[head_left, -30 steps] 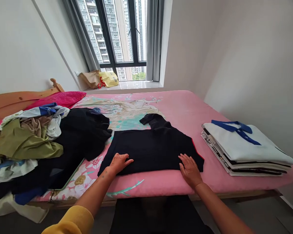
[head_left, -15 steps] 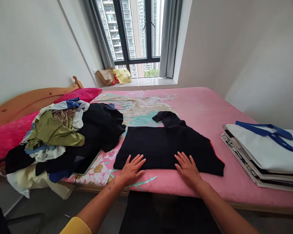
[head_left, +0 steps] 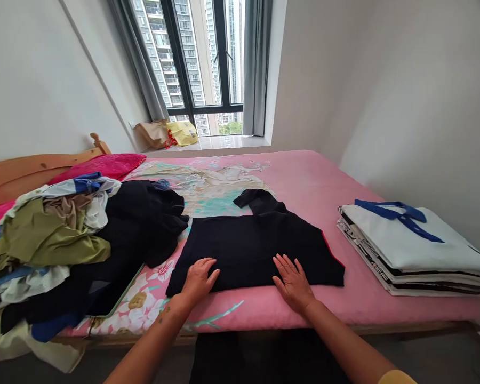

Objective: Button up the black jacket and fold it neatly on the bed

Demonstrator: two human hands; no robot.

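Observation:
A black garment (head_left: 248,240) lies spread flat on the pink bed (head_left: 324,181), one sleeve pointing away and a red trim at its right edge. My left hand (head_left: 198,278) rests palm down on its near left part, fingers stretched out. My right hand (head_left: 292,281) lies flat on its near middle, fingers apart. Neither hand holds anything.
A heap of unfolded clothes (head_left: 64,234) covers the bed's left side, by a red pillow (head_left: 100,165) and wooden headboard (head_left: 28,165). A stack of folded shirts (head_left: 412,248) sits at the right. Bags (head_left: 168,133) stand on the window sill. A wall runs along the right.
My right hand has slid left along the garment's near edge, from its right part toward the middle. My left hand stays near the left part. The view swung right, then back.

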